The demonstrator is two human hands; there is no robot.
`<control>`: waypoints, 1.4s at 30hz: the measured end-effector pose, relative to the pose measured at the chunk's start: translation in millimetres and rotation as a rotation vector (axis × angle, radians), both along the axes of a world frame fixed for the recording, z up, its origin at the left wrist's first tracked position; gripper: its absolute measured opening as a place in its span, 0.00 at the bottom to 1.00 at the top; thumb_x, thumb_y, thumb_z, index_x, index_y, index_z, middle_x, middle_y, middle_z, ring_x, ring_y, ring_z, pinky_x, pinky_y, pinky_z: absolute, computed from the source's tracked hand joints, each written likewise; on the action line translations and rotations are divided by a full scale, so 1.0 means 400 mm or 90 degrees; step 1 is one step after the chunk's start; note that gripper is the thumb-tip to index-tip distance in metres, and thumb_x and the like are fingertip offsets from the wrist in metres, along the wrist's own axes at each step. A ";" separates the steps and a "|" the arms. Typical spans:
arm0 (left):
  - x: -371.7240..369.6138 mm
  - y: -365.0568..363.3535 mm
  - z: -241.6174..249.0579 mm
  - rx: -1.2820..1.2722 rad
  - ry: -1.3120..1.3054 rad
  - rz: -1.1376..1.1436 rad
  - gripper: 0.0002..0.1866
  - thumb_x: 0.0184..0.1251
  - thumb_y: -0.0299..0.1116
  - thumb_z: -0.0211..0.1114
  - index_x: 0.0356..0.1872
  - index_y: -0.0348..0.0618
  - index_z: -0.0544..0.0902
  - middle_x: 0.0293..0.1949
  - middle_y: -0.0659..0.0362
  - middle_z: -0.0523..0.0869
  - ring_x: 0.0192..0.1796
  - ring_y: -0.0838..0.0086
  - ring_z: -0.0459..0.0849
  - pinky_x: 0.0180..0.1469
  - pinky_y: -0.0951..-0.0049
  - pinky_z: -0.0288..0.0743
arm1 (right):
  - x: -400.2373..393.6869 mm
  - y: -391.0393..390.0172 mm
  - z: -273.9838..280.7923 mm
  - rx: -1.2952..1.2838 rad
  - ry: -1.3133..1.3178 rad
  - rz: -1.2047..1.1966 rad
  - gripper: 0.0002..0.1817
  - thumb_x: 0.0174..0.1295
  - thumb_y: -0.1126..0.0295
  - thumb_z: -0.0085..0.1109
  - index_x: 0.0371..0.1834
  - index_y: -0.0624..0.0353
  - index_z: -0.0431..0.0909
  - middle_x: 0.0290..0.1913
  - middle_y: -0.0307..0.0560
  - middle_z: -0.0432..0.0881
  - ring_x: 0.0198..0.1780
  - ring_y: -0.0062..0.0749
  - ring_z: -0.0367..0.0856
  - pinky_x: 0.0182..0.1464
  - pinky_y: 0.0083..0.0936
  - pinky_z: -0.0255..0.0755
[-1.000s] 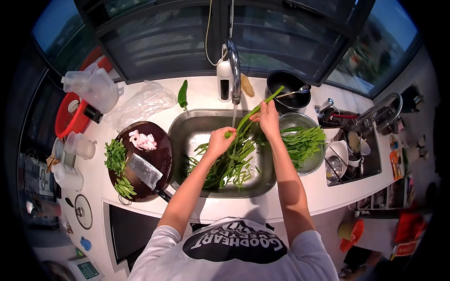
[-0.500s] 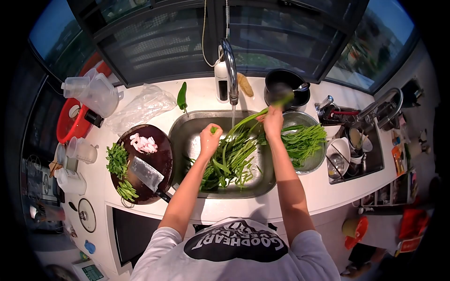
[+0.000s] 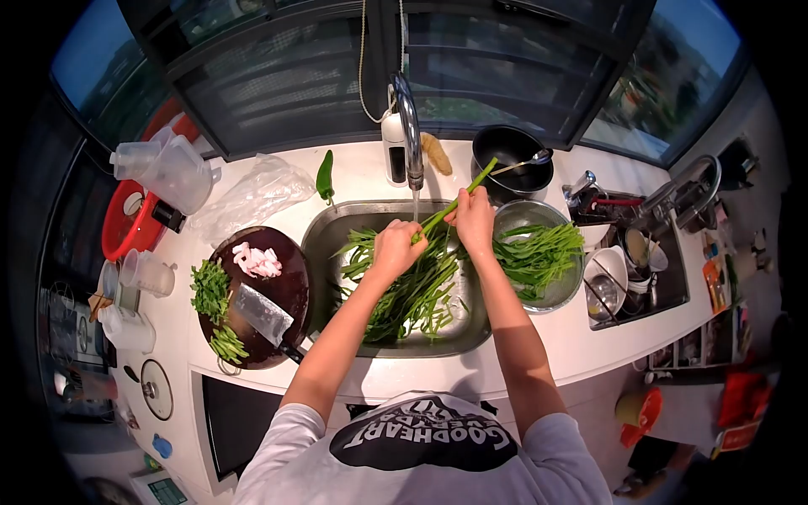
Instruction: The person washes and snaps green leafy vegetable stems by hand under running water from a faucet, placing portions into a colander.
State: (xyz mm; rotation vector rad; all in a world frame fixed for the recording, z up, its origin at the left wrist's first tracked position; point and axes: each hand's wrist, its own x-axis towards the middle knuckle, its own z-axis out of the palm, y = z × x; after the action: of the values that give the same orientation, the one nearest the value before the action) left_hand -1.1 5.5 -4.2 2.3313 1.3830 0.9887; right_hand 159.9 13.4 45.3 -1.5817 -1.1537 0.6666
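Over the sink (image 3: pixel 313 252), my left hand (image 3: pixel 397 247) and my right hand (image 3: pixel 473 220) are both closed on a bunch of green stalks (image 3: pixel 436 220). The thick stalk ends point up and to the right, past my right hand. Beneath my hands, loose leafy greens (image 3: pixel 402 303) lie in the sink. Water runs from the faucet (image 3: pixel 410 126) just behind my left hand. To the right of the sink, a colander (image 3: pixel 581 282) holds more cut greens (image 3: pixel 539 261).
On the left, a round dark board (image 3: pixel 290 252) carries a cleaver (image 3: pixel 263 313), pale pieces (image 3: pixel 257 261) and chopped greens (image 3: pixel 210 290). Behind are a green pepper (image 3: pixel 325 177), a plastic bag (image 3: pixel 261 194) and a black pot (image 3: pixel 513 177). Dishes (image 3: pixel 608 282) fill a second basin at right.
My left hand has moved right and up onto the stalks. My right hand has come slightly left and down, and the blurred stalk ends now show clearly.
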 end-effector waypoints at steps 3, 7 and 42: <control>0.000 -0.006 0.003 -0.003 -0.024 0.008 0.08 0.49 0.32 0.64 0.28 0.40 0.81 0.27 0.53 0.82 0.34 0.59 0.79 0.37 0.62 0.74 | 0.002 0.004 -0.024 -0.018 0.040 0.003 0.12 0.69 0.67 0.44 0.34 0.67 0.65 0.21 0.51 0.80 0.20 0.33 0.81 0.22 0.26 0.73; -0.002 -0.018 -0.013 -0.053 -0.190 0.092 0.08 0.50 0.31 0.62 0.28 0.37 0.79 0.25 0.52 0.81 0.28 0.62 0.78 0.33 0.65 0.72 | -0.002 0.008 -0.049 -0.025 0.158 -0.059 0.11 0.68 0.68 0.44 0.37 0.67 0.65 0.21 0.52 0.80 0.19 0.34 0.81 0.24 0.29 0.74; -0.048 -0.001 -0.014 -0.300 -0.419 0.172 0.09 0.58 0.29 0.56 0.31 0.38 0.84 0.23 0.62 0.81 0.26 0.84 0.74 0.29 0.78 0.67 | -0.003 -0.032 -0.088 -0.136 0.095 0.075 0.13 0.68 0.67 0.45 0.37 0.70 0.69 0.29 0.59 0.79 0.34 0.39 0.84 0.32 0.31 0.79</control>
State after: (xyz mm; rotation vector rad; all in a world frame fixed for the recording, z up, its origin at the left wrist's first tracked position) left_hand -20.4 5.1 -9.8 1.3361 1.4495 1.1934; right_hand 158.7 0.5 10.0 -1.6184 -1.0993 0.9959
